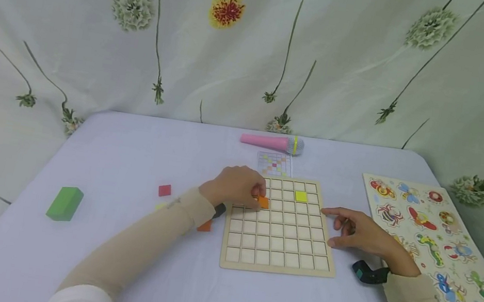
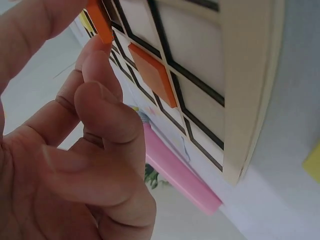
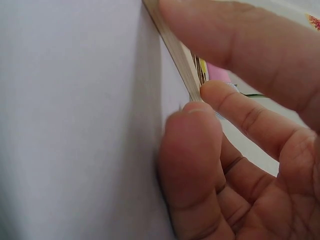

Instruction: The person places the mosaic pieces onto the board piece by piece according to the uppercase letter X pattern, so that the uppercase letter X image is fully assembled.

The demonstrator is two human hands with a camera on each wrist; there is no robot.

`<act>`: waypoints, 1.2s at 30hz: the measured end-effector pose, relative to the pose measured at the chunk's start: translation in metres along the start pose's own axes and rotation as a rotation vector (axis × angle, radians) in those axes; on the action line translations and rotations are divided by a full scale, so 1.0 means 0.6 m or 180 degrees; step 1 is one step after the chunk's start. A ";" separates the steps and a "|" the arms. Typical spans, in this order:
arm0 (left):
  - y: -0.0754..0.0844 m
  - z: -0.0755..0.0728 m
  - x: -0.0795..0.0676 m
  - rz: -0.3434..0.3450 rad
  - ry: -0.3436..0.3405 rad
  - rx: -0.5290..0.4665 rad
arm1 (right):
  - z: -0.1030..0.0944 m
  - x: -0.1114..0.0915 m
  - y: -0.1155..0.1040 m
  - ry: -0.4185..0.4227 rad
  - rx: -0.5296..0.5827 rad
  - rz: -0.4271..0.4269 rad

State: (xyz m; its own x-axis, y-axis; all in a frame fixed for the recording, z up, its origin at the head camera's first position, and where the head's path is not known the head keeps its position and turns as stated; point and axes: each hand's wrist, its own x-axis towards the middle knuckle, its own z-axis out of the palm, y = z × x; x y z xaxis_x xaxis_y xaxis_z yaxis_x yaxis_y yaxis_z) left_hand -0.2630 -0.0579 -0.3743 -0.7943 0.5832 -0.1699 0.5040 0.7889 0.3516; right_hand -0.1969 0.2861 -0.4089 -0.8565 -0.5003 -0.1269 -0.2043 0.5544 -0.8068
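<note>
A wooden grid board (image 1: 275, 271) lies flat on the table. My left hand (image 1: 238, 187) is over its upper left part and pinches an orange square tile (image 2: 100, 22) between thumb and finger, at the board's surface. A second orange tile (image 2: 152, 75) sits in a grid square near the left hand's fingers in the left wrist view; in the head view that hand mostly hides it. A yellow tile (image 1: 301, 196) sits in the upper right of the grid. My right hand (image 1: 361, 234) touches the board's right edge with its extended index finger and thumb.
Left of the board lie a red tile (image 1: 164, 190), an orange tile (image 1: 204, 226) and a partly hidden yellow one (image 1: 160, 206). Farther left stands a green block (image 1: 65, 203). A pattern card (image 1: 275, 164) and pink microphone (image 1: 267, 141) lie behind; an insect puzzle board (image 1: 439, 243) is at right.
</note>
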 end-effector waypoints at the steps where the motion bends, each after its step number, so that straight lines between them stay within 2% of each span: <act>1: 0.001 0.000 0.000 -0.0013 -0.0007 0.0011 | 0.000 0.000 0.000 -0.0002 0.0006 -0.0002; 9: 0.007 0.001 -0.004 -0.0111 -0.0044 0.0006 | 0.001 0.001 -0.005 -0.0005 0.0027 -0.0018; 15: 0.004 0.001 -0.009 -0.0105 -0.0053 -0.0006 | 0.001 0.000 -0.007 -0.0009 0.0022 -0.0024; 24: -0.014 -0.010 -0.044 -0.0086 -0.0024 -0.0153 | -0.001 0.000 -0.006 -0.0002 0.0035 -0.0003; 29: -0.035 -0.017 -0.065 -0.0006 -0.0046 -0.0388 | -0.002 -0.001 -0.004 0.0001 0.0025 0.0000; 36: -0.077 -0.024 -0.082 0.0027 -0.0078 -0.0982 | -0.001 -0.002 -0.003 0.0007 -0.0002 0.0002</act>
State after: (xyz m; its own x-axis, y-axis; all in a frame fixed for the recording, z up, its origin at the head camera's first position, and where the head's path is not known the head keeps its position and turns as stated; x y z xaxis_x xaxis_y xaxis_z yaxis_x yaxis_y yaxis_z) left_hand -0.2522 -0.1260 -0.3692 -0.7802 0.5970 -0.1867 0.3809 0.6902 0.6152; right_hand -0.1959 0.2858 -0.4069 -0.8577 -0.4984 -0.1262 -0.2039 0.5551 -0.8064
